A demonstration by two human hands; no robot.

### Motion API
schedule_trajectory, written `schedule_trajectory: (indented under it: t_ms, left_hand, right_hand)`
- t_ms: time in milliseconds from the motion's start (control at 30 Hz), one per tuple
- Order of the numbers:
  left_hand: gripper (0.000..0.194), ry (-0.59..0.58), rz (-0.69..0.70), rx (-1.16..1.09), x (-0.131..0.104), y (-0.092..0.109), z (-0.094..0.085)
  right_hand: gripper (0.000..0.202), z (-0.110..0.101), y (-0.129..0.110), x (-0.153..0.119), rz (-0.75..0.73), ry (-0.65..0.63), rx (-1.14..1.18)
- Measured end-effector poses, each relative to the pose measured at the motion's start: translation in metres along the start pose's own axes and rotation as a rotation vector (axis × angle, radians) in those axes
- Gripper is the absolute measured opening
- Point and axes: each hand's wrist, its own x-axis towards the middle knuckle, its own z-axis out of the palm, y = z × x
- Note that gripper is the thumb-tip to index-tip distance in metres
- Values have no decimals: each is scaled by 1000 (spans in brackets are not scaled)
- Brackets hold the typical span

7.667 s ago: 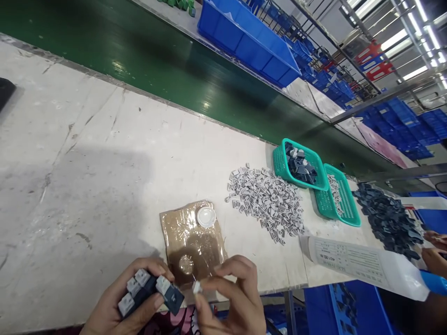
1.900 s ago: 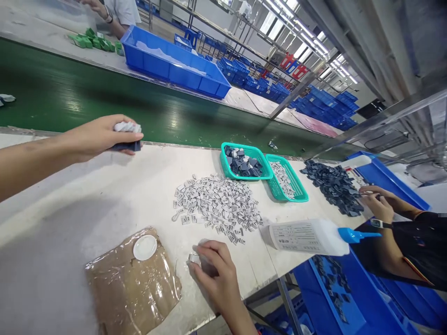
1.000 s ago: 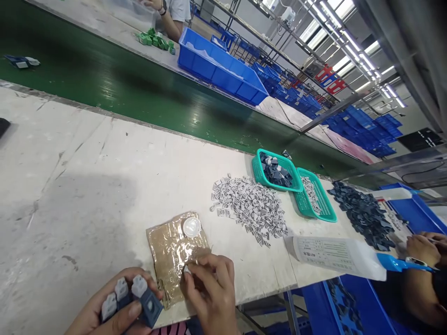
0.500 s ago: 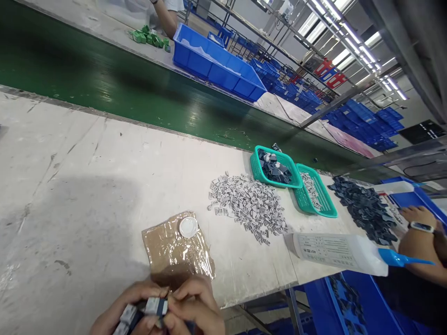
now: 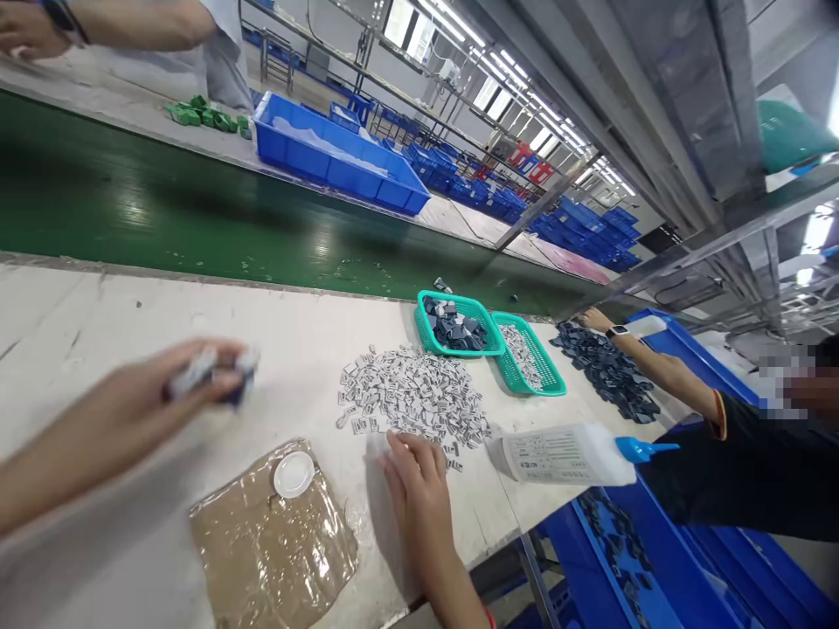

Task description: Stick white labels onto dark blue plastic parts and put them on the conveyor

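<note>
My left hand (image 5: 206, 380), smeared by motion, is raised over the left of the table, closed around several small grey-and-dark-blue plastic parts (image 5: 241, 376). My right hand (image 5: 419, 489) reaches to the near edge of a heap of small light-grey plastic pieces (image 5: 419, 393). Its fingers are extended and slightly bent, with nothing visible in them. Between the hands and nearer to me lies a brown sheet (image 5: 262, 542) under shiny clear film, with a white round lid (image 5: 294, 474) on it. A white glue bottle (image 5: 557, 454) with a blue nozzle lies on its side, right of my right hand.
Behind the heap stand a green basket of dark parts (image 5: 426, 336) and a green basket of light pieces (image 5: 551, 380). A co-worker's arm (image 5: 669, 367) reaches over a dark heap (image 5: 609, 371). A green belt (image 5: 216, 231) runs behind; beyond it stands a blue bin (image 5: 341, 166).
My hands were together at the bottom, working on the grey-and-blue parts. Now they are apart: the left has carried the parts up and left, the right has moved to the light-grey heap. The view has shifted.
</note>
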Motion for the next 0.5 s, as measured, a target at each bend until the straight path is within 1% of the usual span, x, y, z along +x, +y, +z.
schedule_trajectory:
  t_ms: [33,67,133,167,200,233,300,367,433,500]
  left_hand:
    - [44,64,21,110,39,11,-15]
    - [41,82,22,174,76,20,-26]
    - [37,112,-23,298,141,27,-39]
    - [37,108,-49,346,166,27,-42]
    - [38,101,-78,394,187,26,-43]
    - [39,93,-110,442,202,24,-44]
    - [39,84,-172,540,219,20,-45]
    - [36,105,-194,649,223,22,-45]
    - [38,147,-130,750,219,29,-43]
    - [38,165,-3,821,216,42,-35]
  right_hand:
    - [31,3,11,7,-24,15,-40]
    - [32,6,20,12,-54,25,-80]
    - [35,10,28,19,-109,27,-135]
    - [37,11,30,22,-129,25,-158]
    - [36,12,31,24,-143,23,-177]
    - [34,13,31,26,-153,23,-193]
    - [29,13,33,32,-172,15,-212]
    - [28,10,35,36,-199,0,-212]
    - [28,6,34,36,-231,-11,-193]
    - [26,-2,30,31,-251,-6,-166]
